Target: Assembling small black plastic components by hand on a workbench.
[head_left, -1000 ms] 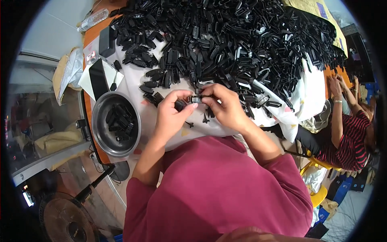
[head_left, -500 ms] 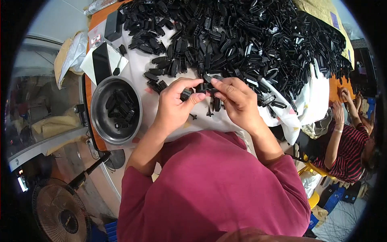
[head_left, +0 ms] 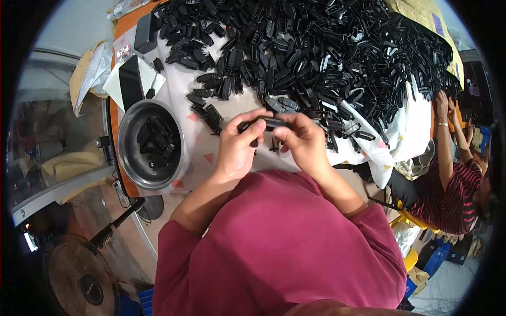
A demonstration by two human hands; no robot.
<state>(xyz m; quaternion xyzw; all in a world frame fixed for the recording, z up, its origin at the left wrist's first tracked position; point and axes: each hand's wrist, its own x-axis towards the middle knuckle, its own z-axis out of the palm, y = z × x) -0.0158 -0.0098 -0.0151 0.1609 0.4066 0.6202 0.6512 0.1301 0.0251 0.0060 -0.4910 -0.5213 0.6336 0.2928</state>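
Observation:
Between my two hands, over the near edge of the table, is a small elongated black plastic part (head_left: 271, 122). My left hand (head_left: 236, 147) pinches its left end with thumb and fingers. Its right end is gripped by my right hand (head_left: 305, 145). My fingers cover much of the part, so its details are hidden. Just beyond my hands lies a big heap of similar black plastic parts (head_left: 284, 63). A few loose black parts (head_left: 212, 117) rest on the white cloth beside my left hand.
To the left stands a round metal bowl (head_left: 181, 158) holding several black parts. Behind it a dark phone (head_left: 130, 83) lies on white paper (head_left: 112, 84), near a black box (head_left: 146, 32). A fan (head_left: 87, 282) stands lower left. Another person (head_left: 453, 184) reaches toward the heap at right.
My hands have come closer together and slightly nearer my body, with the black part now level between them. The other person's hands have moved farther up, toward the heap.

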